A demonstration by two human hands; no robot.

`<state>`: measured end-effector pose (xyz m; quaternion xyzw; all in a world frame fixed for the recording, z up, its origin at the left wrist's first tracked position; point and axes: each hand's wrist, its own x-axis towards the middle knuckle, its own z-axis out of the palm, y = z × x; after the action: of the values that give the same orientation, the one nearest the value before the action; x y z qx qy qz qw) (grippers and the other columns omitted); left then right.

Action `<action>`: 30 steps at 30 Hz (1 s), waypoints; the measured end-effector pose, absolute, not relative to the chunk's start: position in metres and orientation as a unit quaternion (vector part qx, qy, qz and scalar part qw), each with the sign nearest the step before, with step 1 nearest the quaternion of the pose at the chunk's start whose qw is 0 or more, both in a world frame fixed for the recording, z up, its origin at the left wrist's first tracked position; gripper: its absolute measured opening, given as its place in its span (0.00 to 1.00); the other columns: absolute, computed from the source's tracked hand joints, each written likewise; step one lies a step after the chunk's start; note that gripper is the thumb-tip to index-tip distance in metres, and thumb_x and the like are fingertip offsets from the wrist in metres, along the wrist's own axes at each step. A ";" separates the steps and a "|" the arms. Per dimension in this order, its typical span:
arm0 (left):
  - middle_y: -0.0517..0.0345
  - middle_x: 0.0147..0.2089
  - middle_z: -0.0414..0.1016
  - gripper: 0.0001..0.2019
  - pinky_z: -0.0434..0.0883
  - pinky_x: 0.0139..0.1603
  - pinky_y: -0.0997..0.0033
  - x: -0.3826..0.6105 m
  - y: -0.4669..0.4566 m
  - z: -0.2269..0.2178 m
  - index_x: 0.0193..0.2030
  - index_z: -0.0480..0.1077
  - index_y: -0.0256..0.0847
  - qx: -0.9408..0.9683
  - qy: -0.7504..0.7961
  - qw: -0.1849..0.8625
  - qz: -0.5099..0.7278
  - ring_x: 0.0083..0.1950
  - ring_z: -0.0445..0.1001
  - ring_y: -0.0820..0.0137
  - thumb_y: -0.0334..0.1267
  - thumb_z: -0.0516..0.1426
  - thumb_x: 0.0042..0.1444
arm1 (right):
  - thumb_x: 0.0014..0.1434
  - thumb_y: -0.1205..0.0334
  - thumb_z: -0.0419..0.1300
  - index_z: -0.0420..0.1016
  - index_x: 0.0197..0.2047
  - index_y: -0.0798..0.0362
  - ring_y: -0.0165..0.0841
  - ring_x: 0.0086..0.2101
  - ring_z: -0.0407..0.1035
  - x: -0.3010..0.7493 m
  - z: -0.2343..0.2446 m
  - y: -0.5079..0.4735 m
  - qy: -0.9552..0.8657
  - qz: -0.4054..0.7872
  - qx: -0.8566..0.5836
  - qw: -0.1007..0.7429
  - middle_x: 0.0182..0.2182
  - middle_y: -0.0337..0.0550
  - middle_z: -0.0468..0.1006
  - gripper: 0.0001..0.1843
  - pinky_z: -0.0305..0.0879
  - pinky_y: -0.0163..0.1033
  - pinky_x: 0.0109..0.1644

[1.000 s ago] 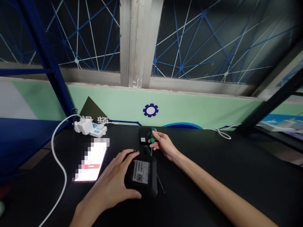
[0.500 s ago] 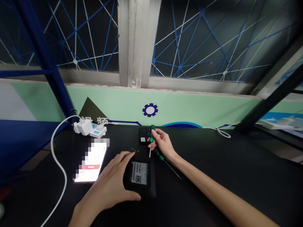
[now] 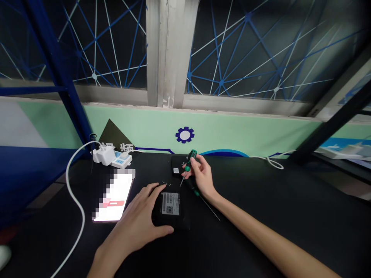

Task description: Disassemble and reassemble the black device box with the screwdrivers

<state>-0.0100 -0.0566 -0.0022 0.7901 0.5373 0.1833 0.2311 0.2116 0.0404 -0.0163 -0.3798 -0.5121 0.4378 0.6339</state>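
My left hand (image 3: 137, 220) spans a flat black electronic device (image 3: 182, 220) on the table, fingertips at its far edge and thumb along its near side. A white printed label (image 3: 170, 203) faces up on the device. In my right hand (image 3: 204, 177) is a green-and-black screwdriver (image 3: 190, 159), tilted, its tip pointing down just beyond the device's far edge. Several small screws (image 3: 166, 183) lie by my left index fingertip. A second screwdriver (image 3: 210, 208) rests on the table beneath my right hand, which partly covers it.
A smaller black device (image 3: 175, 164) with a white label lies behind the right hand. To the left are a lit phone (image 3: 116, 197), a white power strip (image 3: 121, 160) with plugs and a white cable (image 3: 75, 200). Another white cable (image 3: 274, 164) lies at the back right.
The screwdriver in my right hand leans over more to the right at its handle, and its tip is slightly higher and further left. The labelled device has shifted slightly away from me.
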 end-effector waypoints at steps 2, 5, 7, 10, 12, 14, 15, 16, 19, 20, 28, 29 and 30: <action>0.56 0.74 0.55 0.43 0.66 0.66 0.49 -0.009 -0.057 -0.002 0.71 0.54 0.56 0.789 0.538 0.232 0.185 0.71 0.59 0.49 0.50 0.65 0.49 | 0.57 0.41 0.65 0.65 0.43 0.51 0.31 0.20 0.75 0.214 -0.015 0.040 -0.506 0.422 -0.381 0.649 0.26 0.37 0.79 0.24 0.70 0.32 0.22; 0.55 0.74 0.54 0.43 0.65 0.66 0.48 -0.007 -0.057 -0.003 0.71 0.54 0.55 0.787 0.545 0.226 0.180 0.71 0.58 0.49 0.52 0.65 0.49 | 0.58 0.42 0.63 0.66 0.44 0.50 0.30 0.21 0.74 0.219 -0.009 0.042 -0.501 0.404 -0.384 0.662 0.27 0.38 0.80 0.23 0.67 0.31 0.21; 0.53 0.74 0.54 0.43 0.64 0.66 0.47 -0.006 -0.057 -0.004 0.71 0.54 0.53 0.788 0.548 0.217 0.179 0.72 0.57 0.48 0.54 0.65 0.50 | 0.58 0.42 0.63 0.67 0.44 0.50 0.29 0.19 0.71 0.225 -0.004 0.043 -0.495 0.395 -0.389 0.669 0.26 0.36 0.78 0.22 0.63 0.30 0.19; 0.51 0.75 0.53 0.43 0.64 0.66 0.44 -0.005 -0.056 -0.006 0.72 0.53 0.53 0.791 0.547 0.206 0.184 0.72 0.56 0.46 0.57 0.64 0.51 | 0.59 0.45 0.61 0.69 0.49 0.51 0.27 0.16 0.64 0.238 0.004 0.046 -0.493 0.363 -0.417 0.672 0.20 0.33 0.74 0.22 0.56 0.31 0.17; 0.52 0.75 0.52 0.43 0.64 0.65 0.43 -0.006 -0.056 -0.009 0.72 0.53 0.54 0.792 0.547 0.204 0.180 0.73 0.55 0.46 0.59 0.62 0.53 | 0.61 0.48 0.59 0.70 0.54 0.52 0.27 0.14 0.60 0.247 0.007 0.046 -0.548 0.338 -0.451 0.619 0.15 0.30 0.70 0.23 0.55 0.32 0.19; 0.53 0.76 0.50 0.42 0.64 0.65 0.43 -0.007 -0.056 -0.012 0.73 0.52 0.55 0.793 0.549 0.200 0.175 0.73 0.53 0.46 0.61 0.61 0.54 | 0.61 0.52 0.59 0.73 0.51 0.53 0.28 0.14 0.58 0.254 0.009 0.045 -0.626 0.316 -0.475 0.532 0.12 0.26 0.63 0.19 0.52 0.32 0.20; 0.53 0.76 0.50 0.42 0.64 0.65 0.43 -0.007 -0.056 -0.014 0.73 0.52 0.56 0.794 0.549 0.197 0.173 0.74 0.53 0.46 0.61 0.60 0.55 | 0.60 0.54 0.59 0.74 0.49 0.52 0.27 0.14 0.55 0.256 0.010 0.045 -0.663 0.295 -0.484 0.488 0.12 0.25 0.59 0.16 0.49 0.32 0.20; 0.53 0.76 0.49 0.41 0.64 0.65 0.43 -0.008 -0.056 -0.015 0.73 0.51 0.56 0.795 0.548 0.193 0.173 0.74 0.53 0.46 0.61 0.60 0.55 | 0.60 0.57 0.59 0.74 0.48 0.51 0.26 0.14 0.54 0.259 0.011 0.044 -0.703 0.277 -0.485 0.441 0.12 0.24 0.58 0.15 0.48 0.32 0.21; 0.54 0.76 0.50 0.39 0.64 0.65 0.44 -0.007 -0.056 -0.015 0.73 0.51 0.56 0.798 0.546 0.186 0.175 0.73 0.55 0.46 0.62 0.58 0.58 | 0.58 0.62 0.58 0.74 0.48 0.50 0.26 0.15 0.54 0.264 0.016 0.041 -0.799 0.218 -0.469 0.308 0.12 0.24 0.60 0.14 0.50 0.33 0.24; 0.54 0.76 0.50 0.37 0.64 0.65 0.45 -0.007 -0.056 -0.014 0.73 0.51 0.56 0.797 0.547 0.186 0.177 0.73 0.55 0.48 0.62 0.56 0.60 | 0.58 0.63 0.58 0.74 0.48 0.51 0.27 0.15 0.55 0.266 0.018 0.041 -0.818 0.197 -0.466 0.273 0.12 0.24 0.61 0.14 0.51 0.33 0.26; 0.49 0.74 0.56 0.27 0.61 0.69 0.51 -0.005 -0.054 -0.010 0.73 0.50 0.42 0.797 0.558 0.161 0.167 0.73 0.57 0.58 0.47 0.40 0.71 | 0.52 0.67 0.61 0.77 0.42 0.51 0.27 0.16 0.57 0.270 0.019 0.039 -0.863 0.127 -0.457 0.175 0.13 0.27 0.65 0.13 0.50 0.34 0.26; 0.49 0.73 0.57 0.27 0.61 0.69 0.51 -0.006 -0.054 -0.010 0.73 0.50 0.40 0.794 0.563 0.156 0.167 0.72 0.58 0.58 0.46 0.39 0.71 | 0.52 0.67 0.60 0.76 0.42 0.51 0.27 0.16 0.58 0.269 0.018 0.039 -0.863 0.125 -0.458 0.172 0.13 0.27 0.66 0.12 0.50 0.34 0.26; 0.49 0.73 0.58 0.27 0.61 0.69 0.51 -0.006 -0.054 -0.011 0.73 0.51 0.40 0.792 0.567 0.152 0.168 0.72 0.58 0.58 0.45 0.38 0.71 | 0.53 0.67 0.60 0.76 0.41 0.51 0.27 0.17 0.60 0.268 0.017 0.039 -0.863 0.123 -0.460 0.170 0.14 0.28 0.66 0.11 0.51 0.34 0.27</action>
<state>-0.0064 -0.0538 -0.0113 0.7917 0.5673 0.1682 0.1521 0.2680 0.0386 0.0175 -0.4600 -0.8628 0.1230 0.1697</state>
